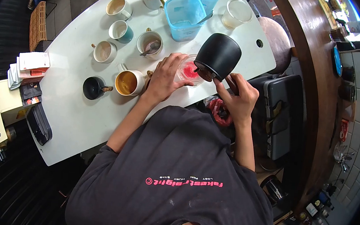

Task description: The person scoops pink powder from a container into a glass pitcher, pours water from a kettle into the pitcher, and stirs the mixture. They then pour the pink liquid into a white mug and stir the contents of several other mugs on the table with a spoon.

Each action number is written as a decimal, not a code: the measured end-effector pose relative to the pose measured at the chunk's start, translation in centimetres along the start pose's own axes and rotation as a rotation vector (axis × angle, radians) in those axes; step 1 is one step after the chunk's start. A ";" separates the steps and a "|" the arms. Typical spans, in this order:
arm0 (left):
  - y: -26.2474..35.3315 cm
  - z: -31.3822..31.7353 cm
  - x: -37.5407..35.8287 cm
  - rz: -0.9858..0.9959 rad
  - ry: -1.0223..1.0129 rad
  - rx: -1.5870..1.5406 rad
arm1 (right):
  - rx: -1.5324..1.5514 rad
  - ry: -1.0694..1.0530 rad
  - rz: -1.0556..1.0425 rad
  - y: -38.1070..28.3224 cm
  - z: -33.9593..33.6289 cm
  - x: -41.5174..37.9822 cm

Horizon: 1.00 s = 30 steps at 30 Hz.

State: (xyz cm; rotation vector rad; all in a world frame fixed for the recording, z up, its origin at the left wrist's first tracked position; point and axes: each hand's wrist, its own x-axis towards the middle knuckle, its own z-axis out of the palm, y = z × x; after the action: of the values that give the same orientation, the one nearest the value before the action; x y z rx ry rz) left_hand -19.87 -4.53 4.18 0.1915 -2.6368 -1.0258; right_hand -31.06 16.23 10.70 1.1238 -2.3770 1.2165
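My left hand (pixel 164 78) wraps around a small clear glass (pixel 189 71) with red liquid in it, which stands near the front edge of the white table (pixel 74 119). My right hand (pixel 236 99) holds a black cup (pixel 219 55) by its handle. The cup is tilted, with its mouth down over the rim of the glass. A mug with yellow-brown liquid (pixel 128 83) stands just left of my left hand.
Several used cups stand on the table, among them a black cup (pixel 92 88), a teal cup (pixel 121 31) and a mug with a spoon (pixel 150 43). Two blue plastic tubs (pixel 184 17) and a clear glass (pixel 236 14) stand at the far side. A black case (pixel 278 118) and a wooden counter (pixel 306 77) are on the right.
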 end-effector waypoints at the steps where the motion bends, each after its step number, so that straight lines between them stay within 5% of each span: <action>1: -0.1 0.0 0.0 -0.005 -0.003 -0.004 | 0.000 0.000 0.000 -0.1 0.0 0.0; 30: 0.5 -0.9 0.1 0.044 -0.117 -0.020 | 0.020 -0.005 0.007 -0.8 -0.8 0.4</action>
State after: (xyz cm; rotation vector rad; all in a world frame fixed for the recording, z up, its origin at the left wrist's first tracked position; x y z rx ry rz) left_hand -19.71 -4.75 5.15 0.0713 -2.7209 -1.0790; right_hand -30.88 16.36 11.88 1.1278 -2.3794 1.2442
